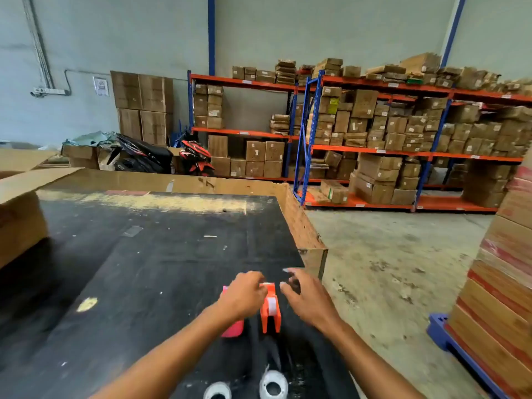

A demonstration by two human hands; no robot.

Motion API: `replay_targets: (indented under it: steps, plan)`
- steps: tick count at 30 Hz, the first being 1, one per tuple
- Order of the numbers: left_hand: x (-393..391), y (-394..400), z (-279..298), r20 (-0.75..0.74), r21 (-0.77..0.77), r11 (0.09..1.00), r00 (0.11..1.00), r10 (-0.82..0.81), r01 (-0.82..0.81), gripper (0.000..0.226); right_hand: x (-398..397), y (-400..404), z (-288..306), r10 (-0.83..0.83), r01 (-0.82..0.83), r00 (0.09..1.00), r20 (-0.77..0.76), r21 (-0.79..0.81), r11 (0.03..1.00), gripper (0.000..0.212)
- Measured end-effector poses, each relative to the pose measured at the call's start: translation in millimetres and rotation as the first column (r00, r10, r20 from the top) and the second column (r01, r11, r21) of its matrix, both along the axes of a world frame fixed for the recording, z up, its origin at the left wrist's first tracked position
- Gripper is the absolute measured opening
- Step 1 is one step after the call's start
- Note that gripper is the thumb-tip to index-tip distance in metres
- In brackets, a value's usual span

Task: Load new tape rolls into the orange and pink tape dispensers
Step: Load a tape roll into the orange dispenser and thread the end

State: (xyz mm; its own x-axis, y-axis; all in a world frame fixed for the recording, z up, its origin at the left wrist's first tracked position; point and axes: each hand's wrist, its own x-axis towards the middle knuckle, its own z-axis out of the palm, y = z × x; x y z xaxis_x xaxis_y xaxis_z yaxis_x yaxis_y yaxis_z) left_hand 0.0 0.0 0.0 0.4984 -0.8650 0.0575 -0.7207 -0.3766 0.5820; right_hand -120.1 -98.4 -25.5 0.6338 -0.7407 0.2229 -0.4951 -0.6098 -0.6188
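Orange dispenser (270, 308) lay lengthwise away from the person, between both hands; left hand (243, 293) pinched its far end, right hand (305, 295) hovered spread beside.

Both bare forearms reach up from the bottom edge and converge just below centre frame. The left hand (243, 293) is knuckles-up, fingers curled down in a pinch. The right hand (306, 295), just right of it, has fingers spread and loosely bent
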Motion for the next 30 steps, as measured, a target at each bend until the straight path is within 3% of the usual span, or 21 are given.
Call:
replay_targets:
  steps: [3, 6, 8, 10, 13, 15, 17, 21, 25, 30]
  plan:
    - [-4.6, -6.8, -12.9, -0.025, 0.130, 0.991, 0.999, 0.027, -0.023, 0.031, -1.0, 7.3, -22.7, 0.022, -0.016, 0.998, -0.057, 0.095, 0.995, 0.052]
    - [-12.1, -13.0, -18.2, -0.079, 0.119, 0.992, 0.996, 0.048, -0.038, 0.031, 0.6, 6.6, -44.2, 0.025, -0.016, 0.997, -0.079, 0.115, 0.993, 0.044]
    - [-17.0, -11.9, -15.7, -0.140, 0.074, 0.993, 0.985, 0.097, -0.087, 0.031, 1.7, 7.2, -45.8, 0.009, -0.004, 0.999, -0.038, 0.111, 0.994, 0.026]
    - [-20.5, -10.0, -17.2, -0.224, -0.001, 0.987, 0.962, 0.157, -0.162, 0.032, 2.6, 6.7, -44.2, -0.013, 0.006, 0.999, 0.048, 0.152, 0.988, 0.022]
    - [-28.2, -6.2, -19.3, -0.395, -0.100, 0.959, 0.896, 0.205, -0.264, 0.044, 1.9, 12.7, -34.4, 0.019, -0.053, 0.976, 0.218, 0.153, 0.987, 0.020]
    - [-35.2, -3.3, -16.7, -0.565, -0.165, 0.925, 0.802, 0.196, -0.342, 0.031, -0.4, 22.1, -25.5, 0.070, -0.112, 0.951, 0.301, 0.124, 0.986, 0.010]
    - [-38.1, -1.3, -13.3, -0.657, -0.220, 0.876, 0.728, 0.193, -0.430, 0.025, -3.1, 31.2, -13.0, 0.122, -0.192, 0.927, 0.354, 0.167, 0.967, 0.020]
    - [-36.0, 8.7, -4.0, -0.701, -0.319, 0.823, 0.702, 0.129, -0.470, 0.030, -2.5, 39.2, 8.7, 0.110, -0.317, 0.872, 0.476, 0.379, 0.869, 0.023]
    - [-42.2, 20.6, 4.9, -0.643, -0.356, 0.839, 0.759, 0.100, -0.412, 0.027, 3.2, 47.7, 13.6, 0.101, -0.314, 0.865, 0.492, 0.372, 0.873, 0.020]
    - [-35.1, 32.9, 4.4, -0.623, -0.372, 0.851, 0.779, 0.067, -0.371, 0.029, 7.0, 54.1, 13.7, 0.040, -0.382, 0.836, 0.547, 0.528, 0.759, 0.037]
